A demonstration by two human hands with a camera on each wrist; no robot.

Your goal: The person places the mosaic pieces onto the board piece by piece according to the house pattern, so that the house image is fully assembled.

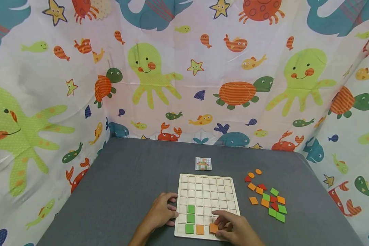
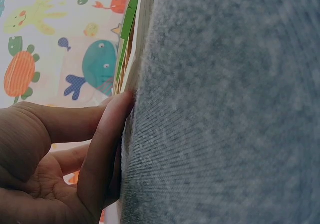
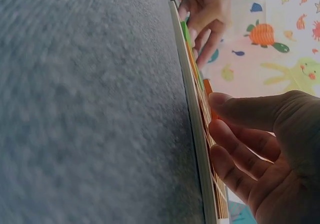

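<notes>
A pale wooden grid board [image 1: 203, 182] lies on the grey table. Three green square tiles [image 1: 190, 218] form a column in its left part, with an orange square tile [image 1: 200, 229] beside the lowest. Relaxed fingers of my left hand [image 1: 160, 212] touch the board's left edge, and the left wrist view shows the fingertips [image 2: 127, 98] right at that edge. At the front of the board, my right hand [image 1: 235, 227] pinches another orange square tile [image 1: 213, 228]. In the right wrist view, the thumb presses this orange tile [image 3: 208, 87], which stands slightly tilted over the grid.
Several loose tiles [image 1: 265, 203] in orange, green and red lie right of the board, among them squares, triangles and orange round pieces [image 1: 258, 171]. Behind the board lies a small card [image 1: 203, 164] with a coloured grid pattern. A sea-animal curtain [image 1: 184, 85] surrounds the table.
</notes>
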